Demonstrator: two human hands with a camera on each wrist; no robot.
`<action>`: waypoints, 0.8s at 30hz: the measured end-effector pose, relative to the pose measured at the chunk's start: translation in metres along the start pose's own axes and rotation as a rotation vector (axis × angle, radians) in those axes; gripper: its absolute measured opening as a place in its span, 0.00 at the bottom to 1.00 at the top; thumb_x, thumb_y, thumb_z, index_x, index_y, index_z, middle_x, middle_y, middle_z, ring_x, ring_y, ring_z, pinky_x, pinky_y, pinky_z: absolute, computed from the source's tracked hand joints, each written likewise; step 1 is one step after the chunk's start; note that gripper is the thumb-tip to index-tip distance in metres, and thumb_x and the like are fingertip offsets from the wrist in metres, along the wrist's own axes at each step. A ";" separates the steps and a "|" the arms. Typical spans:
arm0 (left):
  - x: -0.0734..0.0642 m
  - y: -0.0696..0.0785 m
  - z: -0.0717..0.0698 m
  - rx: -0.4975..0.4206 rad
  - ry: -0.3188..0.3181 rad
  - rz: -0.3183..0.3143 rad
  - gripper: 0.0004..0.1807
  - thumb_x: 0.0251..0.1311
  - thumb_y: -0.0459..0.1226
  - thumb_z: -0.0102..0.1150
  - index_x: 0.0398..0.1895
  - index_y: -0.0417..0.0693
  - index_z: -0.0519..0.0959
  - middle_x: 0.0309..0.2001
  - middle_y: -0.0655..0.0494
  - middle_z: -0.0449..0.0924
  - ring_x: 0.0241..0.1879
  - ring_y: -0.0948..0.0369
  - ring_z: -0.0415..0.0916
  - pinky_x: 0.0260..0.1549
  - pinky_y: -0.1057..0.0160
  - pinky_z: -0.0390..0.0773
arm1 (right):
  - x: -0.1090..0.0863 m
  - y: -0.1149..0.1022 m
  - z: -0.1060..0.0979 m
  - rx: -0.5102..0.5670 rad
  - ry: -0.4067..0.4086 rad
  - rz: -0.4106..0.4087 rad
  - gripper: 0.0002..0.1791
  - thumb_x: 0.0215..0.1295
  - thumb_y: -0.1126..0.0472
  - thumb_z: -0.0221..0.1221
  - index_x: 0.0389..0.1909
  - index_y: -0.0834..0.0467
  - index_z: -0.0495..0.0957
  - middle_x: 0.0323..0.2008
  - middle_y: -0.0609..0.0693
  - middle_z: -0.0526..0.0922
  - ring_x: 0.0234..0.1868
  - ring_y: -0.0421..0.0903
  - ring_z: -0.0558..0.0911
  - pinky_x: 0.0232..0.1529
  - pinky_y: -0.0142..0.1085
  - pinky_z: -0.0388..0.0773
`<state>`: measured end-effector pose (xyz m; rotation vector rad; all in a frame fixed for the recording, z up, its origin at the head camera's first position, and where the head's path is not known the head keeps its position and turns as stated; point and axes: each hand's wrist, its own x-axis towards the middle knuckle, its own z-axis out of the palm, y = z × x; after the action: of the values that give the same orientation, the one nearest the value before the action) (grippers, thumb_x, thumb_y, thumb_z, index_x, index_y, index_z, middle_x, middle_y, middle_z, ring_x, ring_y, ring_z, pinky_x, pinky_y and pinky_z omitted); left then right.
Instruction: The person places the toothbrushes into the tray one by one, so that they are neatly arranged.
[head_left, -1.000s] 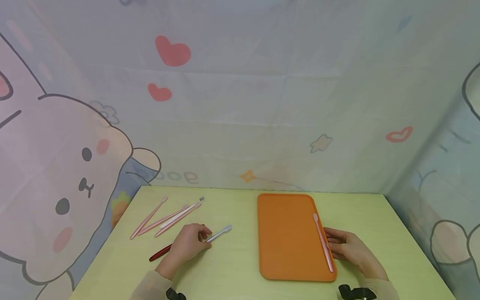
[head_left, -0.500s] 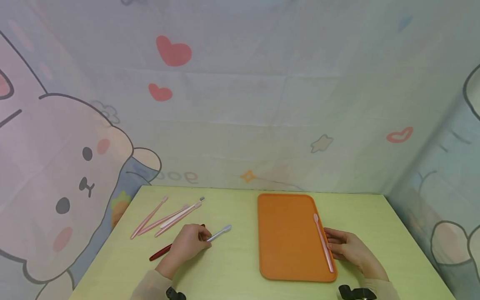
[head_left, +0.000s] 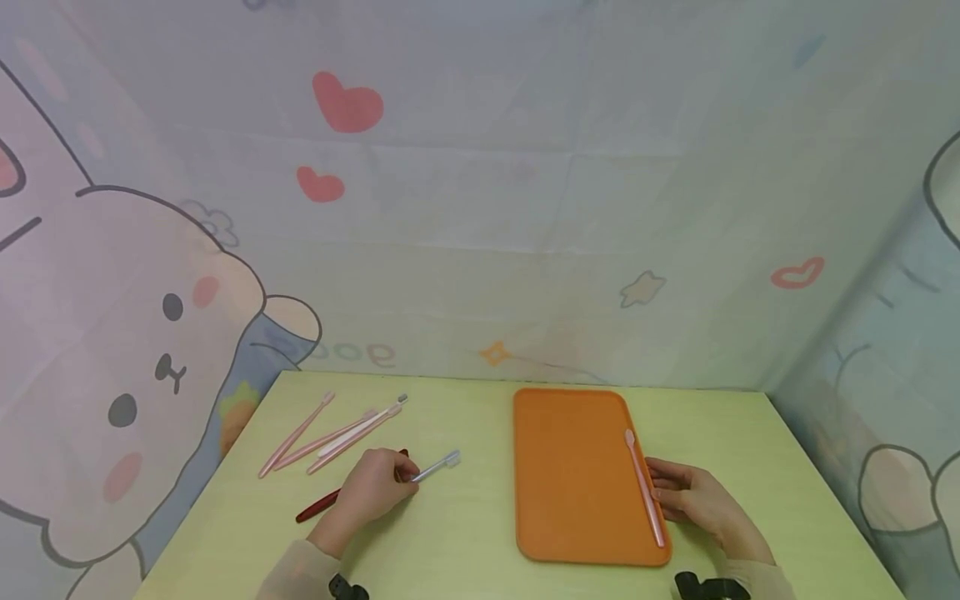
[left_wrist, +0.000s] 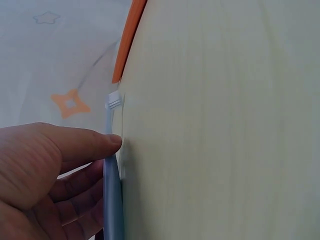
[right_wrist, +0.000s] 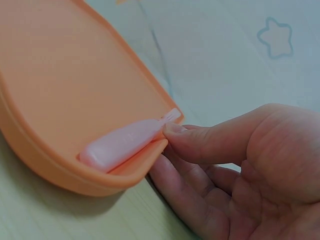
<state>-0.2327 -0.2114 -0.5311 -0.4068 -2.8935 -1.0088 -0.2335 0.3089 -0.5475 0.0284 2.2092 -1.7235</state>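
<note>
My left hand [head_left: 370, 486] pinches a pale blue-grey toothbrush [left_wrist: 114, 200] between thumb and fingers, low over the table. Its white-bristled head [left_wrist: 114, 100] points toward the tray. Behind that hand lies a dark red toothbrush [head_left: 318, 505], its middle hidden by the hand. My right hand [head_left: 703, 506] grips the right rim of an orange tray [head_left: 570, 475], thumb at the top of the rim and fingers against the outer side. Inside the tray, along that rim, lies a pink toothbrush [right_wrist: 120, 145].
Several toothbrushes, pink [head_left: 297, 435] and white [head_left: 363, 431], lie in a loose group at the back left of the pale yellow table [head_left: 465, 525]. A printed cloth [head_left: 480, 208] hangs close behind the table's far edge.
The toothbrush in my left hand has turned slightly, and its bristles now show at the side. Both hands and the tray have stayed in place.
</note>
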 end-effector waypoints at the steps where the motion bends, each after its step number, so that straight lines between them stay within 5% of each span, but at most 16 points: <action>1: -0.001 0.000 0.000 0.000 -0.002 0.001 0.06 0.57 0.29 0.77 0.35 0.44 0.90 0.27 0.64 0.81 0.29 0.65 0.75 0.28 0.65 0.78 | 0.000 0.001 0.000 0.004 -0.003 -0.002 0.38 0.76 0.67 0.64 0.80 0.72 0.59 0.67 0.65 0.78 0.55 0.45 0.85 0.49 0.42 0.88; 11: -0.009 -0.002 0.004 -0.068 -0.005 -0.041 0.05 0.60 0.30 0.73 0.37 0.47 0.92 0.28 0.64 0.82 0.28 0.64 0.75 0.27 0.65 0.77 | 0.001 0.015 0.005 0.005 -0.023 -0.006 0.38 0.76 0.66 0.64 0.80 0.72 0.60 0.66 0.64 0.80 0.56 0.47 0.85 0.49 0.42 0.88; 24: 0.019 0.022 0.008 -0.129 0.062 -0.012 0.05 0.61 0.31 0.74 0.38 0.48 0.92 0.29 0.65 0.83 0.28 0.65 0.76 0.27 0.65 0.77 | 0.000 0.002 0.001 -0.010 0.009 -0.018 0.38 0.75 0.66 0.64 0.80 0.72 0.60 0.68 0.67 0.77 0.57 0.48 0.84 0.50 0.42 0.88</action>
<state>-0.2448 -0.1852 -0.5215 -0.3584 -2.7888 -1.1925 -0.2331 0.3084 -0.5497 0.0139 2.2311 -1.7259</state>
